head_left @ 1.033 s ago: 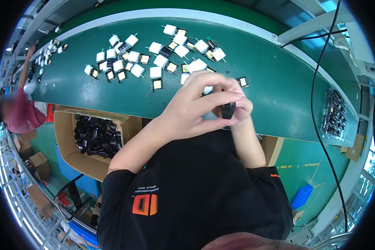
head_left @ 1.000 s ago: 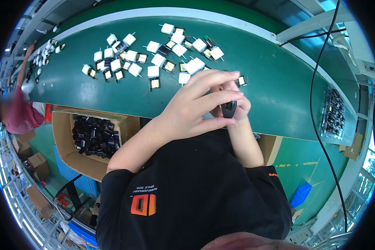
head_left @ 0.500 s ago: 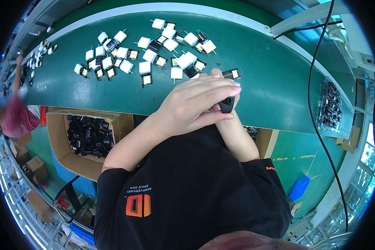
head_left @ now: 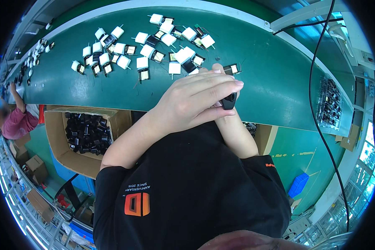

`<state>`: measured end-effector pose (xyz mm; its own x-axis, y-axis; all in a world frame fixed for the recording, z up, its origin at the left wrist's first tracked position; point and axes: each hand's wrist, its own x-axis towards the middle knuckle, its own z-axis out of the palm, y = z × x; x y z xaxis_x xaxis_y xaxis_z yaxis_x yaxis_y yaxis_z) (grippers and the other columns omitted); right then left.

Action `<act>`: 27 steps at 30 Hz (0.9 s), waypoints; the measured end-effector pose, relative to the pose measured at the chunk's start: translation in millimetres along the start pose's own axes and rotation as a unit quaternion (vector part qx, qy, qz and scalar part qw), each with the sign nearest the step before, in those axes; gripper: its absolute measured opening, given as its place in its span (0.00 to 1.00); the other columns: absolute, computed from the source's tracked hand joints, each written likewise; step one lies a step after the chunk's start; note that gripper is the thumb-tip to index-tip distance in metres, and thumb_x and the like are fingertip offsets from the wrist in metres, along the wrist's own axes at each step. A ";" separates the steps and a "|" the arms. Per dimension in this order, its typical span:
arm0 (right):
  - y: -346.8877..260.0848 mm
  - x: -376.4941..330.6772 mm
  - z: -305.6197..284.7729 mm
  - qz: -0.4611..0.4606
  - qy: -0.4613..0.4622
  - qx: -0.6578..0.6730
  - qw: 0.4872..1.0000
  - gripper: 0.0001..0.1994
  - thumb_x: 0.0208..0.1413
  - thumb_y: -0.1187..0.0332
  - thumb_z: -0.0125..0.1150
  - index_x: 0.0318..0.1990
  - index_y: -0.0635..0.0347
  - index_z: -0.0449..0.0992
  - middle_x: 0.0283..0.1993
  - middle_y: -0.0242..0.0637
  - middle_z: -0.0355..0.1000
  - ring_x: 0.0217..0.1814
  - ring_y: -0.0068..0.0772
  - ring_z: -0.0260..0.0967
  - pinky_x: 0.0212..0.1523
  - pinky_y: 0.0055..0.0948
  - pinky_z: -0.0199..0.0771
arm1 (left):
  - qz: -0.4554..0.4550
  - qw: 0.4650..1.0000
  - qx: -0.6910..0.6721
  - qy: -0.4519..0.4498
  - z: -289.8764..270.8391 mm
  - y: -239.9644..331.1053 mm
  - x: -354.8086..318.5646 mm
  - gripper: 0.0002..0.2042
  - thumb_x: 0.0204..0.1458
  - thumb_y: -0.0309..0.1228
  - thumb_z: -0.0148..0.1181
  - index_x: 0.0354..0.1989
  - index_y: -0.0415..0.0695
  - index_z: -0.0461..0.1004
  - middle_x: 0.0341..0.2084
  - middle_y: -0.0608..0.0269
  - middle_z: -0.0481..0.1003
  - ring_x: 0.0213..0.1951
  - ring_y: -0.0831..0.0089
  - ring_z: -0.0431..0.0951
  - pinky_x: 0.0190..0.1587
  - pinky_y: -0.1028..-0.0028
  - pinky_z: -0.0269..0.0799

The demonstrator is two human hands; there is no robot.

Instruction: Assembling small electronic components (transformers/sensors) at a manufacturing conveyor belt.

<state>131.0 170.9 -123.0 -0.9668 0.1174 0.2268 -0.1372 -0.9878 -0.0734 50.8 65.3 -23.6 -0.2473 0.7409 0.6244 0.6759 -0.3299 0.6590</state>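
Centre of frame: left hand [head_left: 191,102] lies across and over the right hand [head_left: 221,85], both raised above the near edge of the green desk [head_left: 262,75]. A small black part [head_left: 228,101] sits between them at centre right, just under the left fingertips; left fingers [head_left: 221,85] are together and curled over it, thumb beneath, so it looks pinched there. The right hand is mostly hidden, only a fingertip and the forearm showing, and whether its fingers close on the part cannot be told. Against half a second ago the hands and part hold the same clasp; the whole view has shifted slightly, with the scatter of white and black components [head_left: 154,46] in the upper centre sitting a little differently in frame, probably head motion. One black component with a pale face [head_left: 231,68] lies on the desk just beyond the fingertips. Lower left: open cardboard box [head_left: 56,137] full of black parts. Far left edge: another person in a pink sleeve [head_left: 16,123]. Right: tray of dark parts [head_left: 329,102].
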 end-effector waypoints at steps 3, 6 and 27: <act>-1.6 1.8 -4.0 0.002 -0.011 -0.009 1.000 0.11 0.46 0.60 0.64 0.36 0.44 0.69 0.43 0.28 0.67 0.47 0.28 0.68 0.44 0.29 0.73 | -0.006 1.000 0.006 0.000 -0.6 0.0 -0.8 0.23 0.44 0.33 0.68 0.51 0.40 0.74 0.43 0.56 0.77 0.46 0.59 0.78 0.51 0.63 0.74; -3.0 2.6 4.3 0.003 -0.014 -0.003 1.000 0.11 0.45 0.62 0.64 0.36 0.45 0.69 0.44 0.29 0.67 0.47 0.28 0.68 0.44 0.29 0.73 | -0.005 1.000 0.007 0.000 -1.5 -2.0 -1.2 0.24 0.44 0.34 0.68 0.51 0.40 0.74 0.44 0.56 0.78 0.46 0.60 0.78 0.52 0.62 0.74; -33.5 -16.9 61.4 -0.002 0.112 -0.343 0.933 0.39 0.40 0.70 0.74 0.62 0.70 0.62 0.61 0.44 0.64 0.65 0.35 0.62 0.65 0.34 0.60 | -0.083 0.995 -0.003 0.047 -1.5 -11.9 -9.0 0.47 0.36 0.34 0.75 0.67 0.42 0.55 0.63 0.51 0.62 0.67 0.53 0.57 0.67 0.53 0.50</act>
<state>165.2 195.7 -64.8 -0.9764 0.2145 0.0250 -0.1713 -0.6991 -0.6942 43.9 61.7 -36.4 -0.4193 0.7270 0.5437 0.6170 -0.2111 0.7581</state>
